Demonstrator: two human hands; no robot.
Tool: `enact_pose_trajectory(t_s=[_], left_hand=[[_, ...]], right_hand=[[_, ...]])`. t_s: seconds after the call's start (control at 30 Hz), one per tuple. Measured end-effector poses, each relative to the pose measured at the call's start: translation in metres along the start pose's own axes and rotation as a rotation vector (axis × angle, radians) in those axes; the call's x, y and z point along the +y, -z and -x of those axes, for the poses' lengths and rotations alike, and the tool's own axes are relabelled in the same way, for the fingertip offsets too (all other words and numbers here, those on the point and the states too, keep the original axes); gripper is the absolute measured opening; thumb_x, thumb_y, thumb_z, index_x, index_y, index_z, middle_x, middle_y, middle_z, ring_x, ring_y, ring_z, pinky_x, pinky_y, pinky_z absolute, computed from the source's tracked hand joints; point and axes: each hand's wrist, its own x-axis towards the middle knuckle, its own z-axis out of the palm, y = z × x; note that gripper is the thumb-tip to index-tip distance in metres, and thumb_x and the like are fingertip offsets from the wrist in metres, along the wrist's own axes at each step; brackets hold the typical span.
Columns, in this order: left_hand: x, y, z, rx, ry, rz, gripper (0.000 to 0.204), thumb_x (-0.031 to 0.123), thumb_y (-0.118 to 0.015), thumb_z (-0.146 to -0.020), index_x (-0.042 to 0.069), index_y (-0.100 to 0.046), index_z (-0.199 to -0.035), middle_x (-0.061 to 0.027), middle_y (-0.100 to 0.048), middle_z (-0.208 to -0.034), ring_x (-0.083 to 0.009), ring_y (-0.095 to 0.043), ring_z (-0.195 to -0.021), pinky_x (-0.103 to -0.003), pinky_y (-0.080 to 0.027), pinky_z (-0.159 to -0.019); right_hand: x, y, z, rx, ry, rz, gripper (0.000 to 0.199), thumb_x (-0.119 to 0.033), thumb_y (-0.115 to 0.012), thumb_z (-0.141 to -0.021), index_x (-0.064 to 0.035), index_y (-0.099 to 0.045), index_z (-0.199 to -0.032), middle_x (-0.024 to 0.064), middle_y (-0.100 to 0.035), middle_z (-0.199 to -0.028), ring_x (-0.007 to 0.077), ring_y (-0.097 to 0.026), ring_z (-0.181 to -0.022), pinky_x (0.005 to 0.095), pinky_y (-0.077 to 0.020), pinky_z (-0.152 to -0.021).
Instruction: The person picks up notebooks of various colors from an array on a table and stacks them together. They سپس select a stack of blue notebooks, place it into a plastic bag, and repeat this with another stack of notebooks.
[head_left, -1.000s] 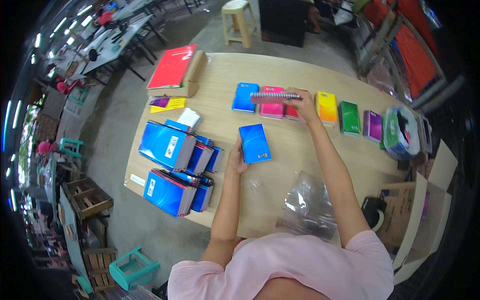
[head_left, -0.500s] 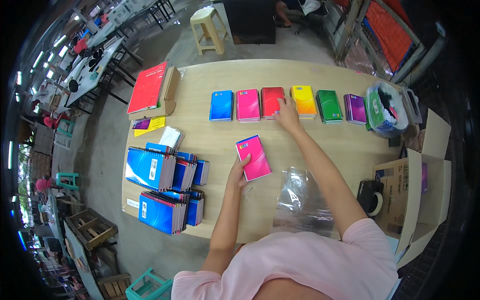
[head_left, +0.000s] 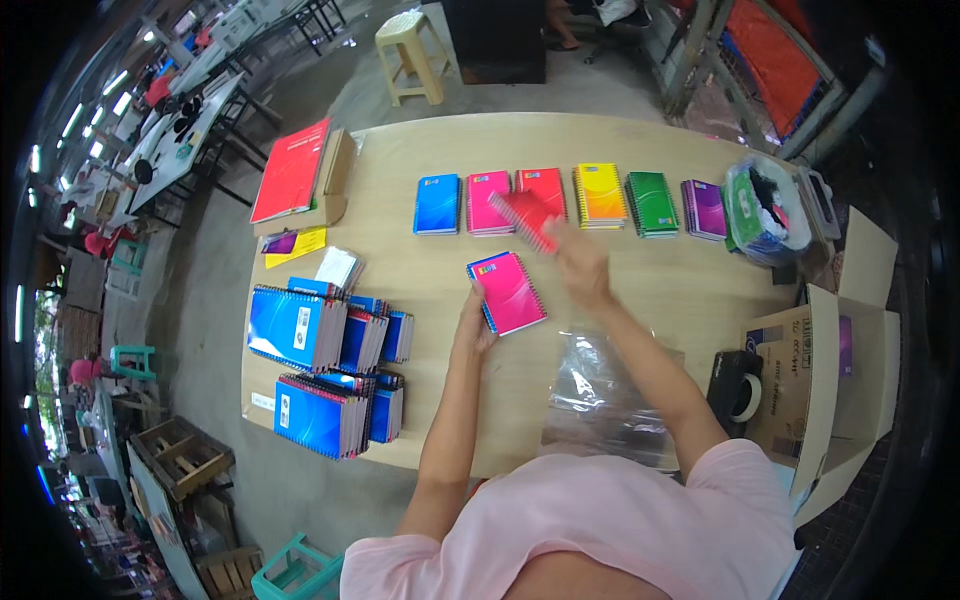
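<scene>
Left fingers (head_left: 479, 291) grip a pink notebook (head_left: 512, 295), right fingers (head_left: 560, 239) a red notebook (head_left: 525, 219).

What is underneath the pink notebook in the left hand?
A blue notebook peeks out along the top and left edges of the pink notebook held by the left hand. Its remaining cover is hidden, and anything further beneath cannot be seen.

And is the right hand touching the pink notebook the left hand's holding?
Apart. The head view shows tabletop between the right hand and the pink notebook; that hand grips the tilted red notebook instead.
</scene>
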Motion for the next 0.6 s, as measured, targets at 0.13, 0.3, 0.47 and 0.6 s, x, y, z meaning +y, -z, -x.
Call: enact_pose_trajectory(t_s=[0.13,0.3,0.47,0.6], left_hand=[[-0.006,-0.007,0.008,-0.072,0.109,0.084,0.039,0.02,-0.051,-0.097,-0.001,-0.046,-0.129,-0.0187,-0.057,-0.125,-0.0285,-0.061,-0.109,-0.044,-0.051,-0.096],[-0.023,0.009,0.016,0.045,0.07,-0.067,0.038,0.014,-0.054,-0.094,-0.002,-0.046,-0.128,-0.0174,-0.058,-0.124,-0.0276,-0.062,-0.108,-0.043,-0.053,-0.092],[-0.034,-0.006,0.004,0.077,0.033,-0.194,0.039,0.011,-0.057,-0.093,0.001,-0.045,-0.129,-0.0145,-0.058,-0.121,-0.0256,-0.062,-0.106,-0.043,-0.055,-0.089],[-0.026,-0.009,0.006,0.157,-0.024,-0.326,0.04,0.007,-0.057,-0.092,0.002,-0.043,-0.129,-0.0131,-0.058,-0.119,-0.0244,-0.062,-0.105,-0.042,-0.056,-0.087]], right_hand=[[-0.043,0.024,0.042,-0.566,0.155,0.184,0.03,-0.021,-0.068,-0.079,-0.0102,-0.069,-0.107,0.0105,-0.069,-0.106,0.028,-0.065,-0.1,0.0398,-0.0501,-0.088],[0.067,0.036,0.005,-0.167,-0.683,0.231,0.03,-0.022,-0.069,-0.08,-0.0013,-0.064,-0.102,0.0173,-0.06,-0.113,0.0321,-0.055,-0.108,0.0431,-0.0441,-0.093],[0.13,0.021,-0.033,-0.31,-0.472,0.729,0.06,-0.041,-0.076,-0.075,0.002,-0.059,-0.114,0.0209,-0.049,-0.126,0.0383,-0.044,-0.121,0.0465,-0.0421,-0.098],[0.113,-0.006,-0.046,-0.353,-0.634,0.738,0.085,-0.053,-0.08,-0.065,0.0028,-0.053,-0.124,0.0211,-0.046,-0.132,0.0387,-0.04,-0.127,0.0532,-0.042,-0.098]])
